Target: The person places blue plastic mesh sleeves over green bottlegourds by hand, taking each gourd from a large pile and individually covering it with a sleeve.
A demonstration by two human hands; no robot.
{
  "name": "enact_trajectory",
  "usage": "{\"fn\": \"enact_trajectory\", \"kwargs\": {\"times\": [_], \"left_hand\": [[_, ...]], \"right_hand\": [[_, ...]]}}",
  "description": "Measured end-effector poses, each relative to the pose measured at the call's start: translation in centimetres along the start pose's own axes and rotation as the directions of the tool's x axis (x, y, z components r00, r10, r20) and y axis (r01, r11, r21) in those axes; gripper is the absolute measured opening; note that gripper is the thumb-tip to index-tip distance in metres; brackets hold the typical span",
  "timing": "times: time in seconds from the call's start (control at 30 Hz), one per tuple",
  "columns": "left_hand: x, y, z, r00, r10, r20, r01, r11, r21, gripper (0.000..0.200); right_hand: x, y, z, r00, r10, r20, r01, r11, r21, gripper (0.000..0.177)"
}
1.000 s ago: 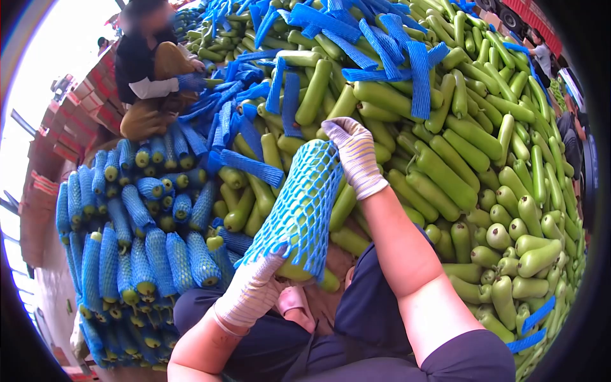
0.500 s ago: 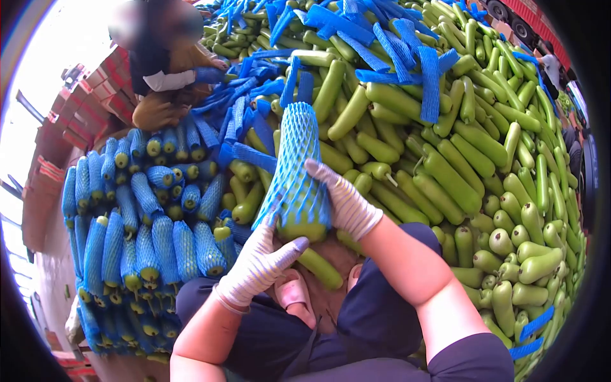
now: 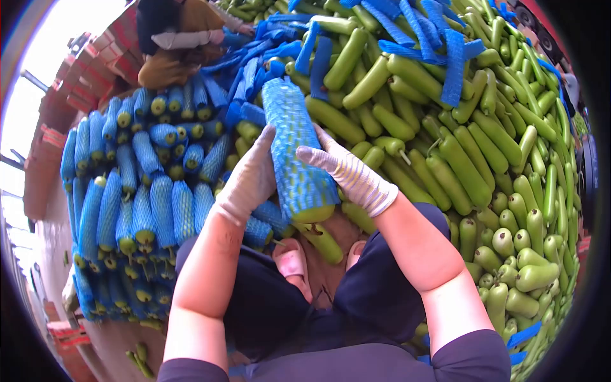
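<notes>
This looks like a produce packing site: a great heap of green gourds (image 3: 458, 165), rows of sleeved gourds (image 3: 137, 184), stacked cartons (image 3: 60, 146) and a truck (image 3: 538, 25).

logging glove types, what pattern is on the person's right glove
White knit right glove with thin stripes, clearest in the head view.

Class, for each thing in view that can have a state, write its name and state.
Held gourd: netted, lower end showing
Left hand: gloved, holding the gourd
Right hand: gloved, holding the gourd
Stacked gourds: netted
Loose nets: empty, flat
Piled gourds: bare
Gourd between the feet: bare
Slippers: worn
</notes>
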State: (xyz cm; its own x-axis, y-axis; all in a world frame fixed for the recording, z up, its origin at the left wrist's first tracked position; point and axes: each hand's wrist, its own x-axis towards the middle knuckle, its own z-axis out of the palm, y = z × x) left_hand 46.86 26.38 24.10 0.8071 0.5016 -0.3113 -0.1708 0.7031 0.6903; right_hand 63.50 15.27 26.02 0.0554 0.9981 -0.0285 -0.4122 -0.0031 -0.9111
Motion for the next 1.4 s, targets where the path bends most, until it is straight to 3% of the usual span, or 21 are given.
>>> {"fn": "enact_trajectory", "kwargs": {"times": [0.1,0.13,0.17,0.2,0.3,0.37,0.43,0.47,0.6,0.63,0.7,0.73,0.77,0.8,0.83,0.97,1.1,1.2,1.23,1.3,1.4], "left_hand": [[-0.9,0.3,1.4,0.995,0.019,0.097,0.005,0.971,-0.239,0.053],[-0.7,0.6,1.2,0.995,0.043,-0.088,-0.061,0.976,-0.208,0.049],[-0.6,0.7,1.1,0.981,0.094,-0.170,-0.128,0.971,-0.203,0.052],[-0.5,0.9,0.8,0.964,0.141,-0.227,-0.187,0.963,-0.195,0.053],[-0.5,1.8,-0.1,0.933,0.243,-0.266,-0.302,0.930,-0.208,0.051],[-1.0,2.2,0.1,0.909,0.308,-0.282,-0.368,0.909,-0.194,0.051],[-1.2,2.4,0.3,0.891,0.345,-0.294,-0.411,0.889,-0.201,0.051],[-1.3,2.5,0.3,0.873,0.381,-0.304,-0.451,0.868,-0.208,0.051],[-4.2,5.2,0.6,0.784,0.489,-0.384,-0.569,0.812,-0.129,0.055],[-5.6,6.3,-0.2,0.759,0.556,-0.340,-0.608,0.791,-0.064,0.058],[-10.8,8.1,-0.6,0.760,0.609,-0.225,-0.630,0.777,-0.025,0.068],[-14.1,8.7,-1.1,0.769,0.607,-0.200,-0.620,0.784,-0.005,0.074],[-17.6,8.8,-1.3,0.776,0.602,-0.191,-0.610,0.792,0.018,0.079],[-20.7,8.4,-0.8,0.674,0.658,-0.335,-0.667,0.737,0.107,0.085],[-24.0,7.8,-1.7,0.654,0.662,-0.366,-0.667,0.733,0.133,0.084],[-37.1,0.8,-6.3,0.556,0.532,-0.639,-0.395,0.845,0.361,0.080],[-43.7,-10.5,-10.9,0.271,0.419,-0.867,-0.115,0.908,0.403,0.068],[-43.7,-16.2,-11.7,0.291,0.237,-0.927,0.156,0.944,0.291,0.070],[-43.7,-18.8,-13.8,0.352,0.203,-0.914,0.229,0.928,0.294,0.075],[-42.7,-23.3,-17.4,0.383,0.316,-0.868,0.485,0.731,0.480,0.091],[-40.4,-25.1,-19.0,0.363,0.315,-0.877,0.806,0.367,0.465,0.102]], "right_hand": [[-1.3,-2.6,0.2,0.984,0.161,0.071,-0.155,0.984,-0.087,0.087],[-1.2,-2.7,-0.2,0.996,0.083,0.045,-0.077,0.989,-0.126,0.079],[-1.3,-3.1,0.1,1.000,0.022,0.013,-0.020,0.990,-0.140,0.068],[-1.5,-3.3,-0.1,0.999,0.029,0.024,-0.020,0.954,-0.298,0.061],[-2.2,-3.0,0.1,0.989,0.138,0.063,-0.053,0.705,-0.707,0.055],[-1.9,-2.2,0.6,0.944,0.316,0.090,-0.126,0.601,-0.789,0.062],[-1.8,-0.3,1.0,0.948,0.253,0.191,-0.048,0.710,-0.702,0.059],[-1.9,0.4,1.3,0.947,0.232,0.222,-0.067,0.819,-0.571,0.044],[-1.9,-2.0,1.5,0.946,0.211,0.244,-0.104,0.915,-0.390,0.025],[-1.7,-2.2,1.2,0.964,0.182,0.196,-0.111,0.939,-0.324,0.024],[-0.6,-0.3,-0.9,0.986,0.065,0.155,0.008,0.905,-0.426,0.034],[-0.3,-0.4,-1.5,0.989,0.001,0.145,0.110,0.646,-0.756,0.045],[-0.3,0.0,-2.1,0.982,-0.061,0.180,0.190,0.274,-0.943,0.057],[-0.3,1.3,-3.0,0.979,-0.086,0.183,0.196,0.171,-0.966,0.063],[-0.1,2.6,-4.0,0.974,-0.114,0.197,0.205,0.064,-0.977,0.069],[-1.1,2.3,-2.7,0.975,0.221,0.020,-0.065,0.369,-0.927,0.069],[-3.0,2.9,-3.2,0.954,0.296,0.040,-0.038,0.255,-0.966,0.064],[-3.7,3.6,-3.2,0.915,0.402,-0.008,-0.117,0.247,-0.962,0.063],[-3.8,4.0,-3.4,0.912,0.410,-0.002,-0.108,0.235,-0.966,0.063],[-3.7,4.6,-4.1,0.888,0.456,-0.056,-0.141,0.153,-0.978,0.061],[-3.7,5.4,-4.9,0.898,0.436,-0.052,-0.081,0.049,-0.995,0.059]]}}
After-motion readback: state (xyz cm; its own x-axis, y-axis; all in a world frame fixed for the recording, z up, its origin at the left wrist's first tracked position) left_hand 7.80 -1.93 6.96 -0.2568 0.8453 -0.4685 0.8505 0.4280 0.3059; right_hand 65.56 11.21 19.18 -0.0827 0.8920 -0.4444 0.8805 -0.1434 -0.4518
